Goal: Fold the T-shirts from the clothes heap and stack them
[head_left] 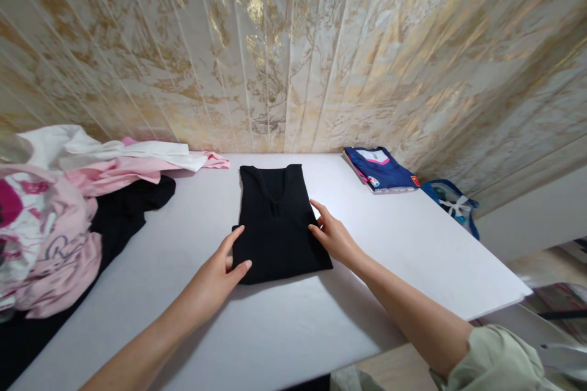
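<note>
A black V-necked garment (282, 232), folded into a neat rectangle, lies flat on the white table with its neckline away from me. My left hand (222, 272) is at its lower left edge, thumb and index finger spread and their tips on the fabric; the other fingers are partly hidden beside the edge. At the right edge rests my right hand (337, 235), its thumb and index finger apart, touching the cloth along the side. Neither hand visibly grips the fabric.
A loose heap of pink, white and black clothes (59, 244) covers the left of the white table (192, 317). Folded navy clothing (383, 171) lies at the back right. Beyond the table's right edge is a blue-trimmed bag (454, 204). A patterned curtain (275, 61) hangs behind.
</note>
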A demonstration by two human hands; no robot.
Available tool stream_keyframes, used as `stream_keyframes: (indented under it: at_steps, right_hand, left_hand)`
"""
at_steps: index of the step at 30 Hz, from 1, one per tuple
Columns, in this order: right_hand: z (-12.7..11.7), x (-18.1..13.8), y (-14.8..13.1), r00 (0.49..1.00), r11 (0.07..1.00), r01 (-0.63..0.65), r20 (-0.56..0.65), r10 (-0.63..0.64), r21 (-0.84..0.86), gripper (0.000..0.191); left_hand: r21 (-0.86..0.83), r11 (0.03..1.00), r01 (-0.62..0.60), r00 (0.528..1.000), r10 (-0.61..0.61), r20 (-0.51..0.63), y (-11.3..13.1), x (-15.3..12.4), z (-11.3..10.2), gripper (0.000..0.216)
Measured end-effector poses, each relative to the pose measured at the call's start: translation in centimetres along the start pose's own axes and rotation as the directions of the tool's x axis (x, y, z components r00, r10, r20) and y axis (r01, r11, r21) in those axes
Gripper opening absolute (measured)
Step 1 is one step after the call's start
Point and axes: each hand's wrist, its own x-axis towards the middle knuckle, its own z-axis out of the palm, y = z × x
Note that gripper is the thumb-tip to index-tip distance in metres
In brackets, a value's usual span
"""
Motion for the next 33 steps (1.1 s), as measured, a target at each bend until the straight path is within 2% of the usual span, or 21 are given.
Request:
stream_keyframes:
  at_steps: [4, 7, 11, 16, 22, 33]
  right_hand:
    - [-0.3, -1.5, -0.6, 0.999, 1.0, -0.026, 0.035, 0.026, -0.006, 0.067]
    - [-0.4, -2.4, -0.7, 0.999, 1.0, -0.009, 0.034, 0.009, -0.008, 0.064]
    - [-0.5, -3.2, -0.5, 1.0, 1.0, 0.003, 0.008, -0.003, 0.029, 0.05]
    - [-0.4, -3.7, -0.4, 0.999, 0.996, -0.006, 0.052, 0.001, 0.089, 0.036]
    - [-0.3, -4.5, 0.0, 0.997, 0.997, 0.011, 0.069, -0.016, 0.071, 0.033]
    - [-0.6, -5.5, -0.3, 0.994, 1.0, -0.003, 0.105, 0.005, -0.012, 0.033]
  left_hand:
    - [0.084, 0.993, -0.086, 0.996, 0.089, -0.03, -0.4, 0.1, 0.1, 0.059]
    - [0.136, 0.986, -0.099, 0.995, 0.101, -0.011, -0.6, 0.2, 0.3, 0.049]
    - [0.148, 0.987, -0.07, 0.997, 0.072, -0.009, -0.8, 0.3, 0.5, 0.05]
    - [0.15, 0.987, -0.06, 0.998, 0.061, -0.007, -1.1, 0.3, 0.5, 0.05]
    - [0.163, 0.981, -0.109, 0.994, 0.107, 0.018, -1.2, 0.0, 0.4, 0.042]
    - [0.193, 0.971, -0.138, 0.99, 0.134, 0.035, -2.0, -0.4, 0.4, 0.04]
